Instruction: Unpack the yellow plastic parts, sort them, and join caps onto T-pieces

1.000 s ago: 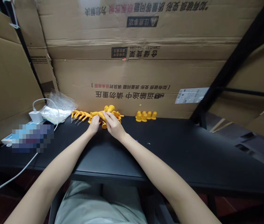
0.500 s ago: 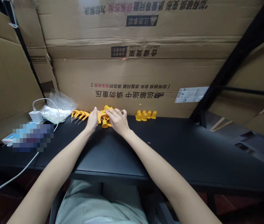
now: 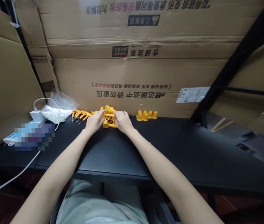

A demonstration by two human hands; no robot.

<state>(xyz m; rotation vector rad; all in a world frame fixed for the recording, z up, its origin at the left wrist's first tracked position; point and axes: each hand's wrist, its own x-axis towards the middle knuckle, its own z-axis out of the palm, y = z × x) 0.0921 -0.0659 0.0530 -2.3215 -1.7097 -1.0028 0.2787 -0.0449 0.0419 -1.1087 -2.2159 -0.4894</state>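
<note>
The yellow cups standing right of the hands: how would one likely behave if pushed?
The yellow cups would probably slide rather than tip, being widest at the base. Their plastic look suggests light, stiff walls. Standing close, one may nudge its neighbours.

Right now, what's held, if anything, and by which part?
Left hand and right hand appear to grip opposite ends of a yellow piece; exact shape unclear.

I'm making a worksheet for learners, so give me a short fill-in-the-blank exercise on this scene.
1. The piece held between the left hand and right hand is coloured ____.
2. The tabletop's colour is ____.
3. The print on the cardboard stands upside ____.
4. The plastic bag lies nearer the ____ hand.
Missing words: yellow; black; down; left.
</note>
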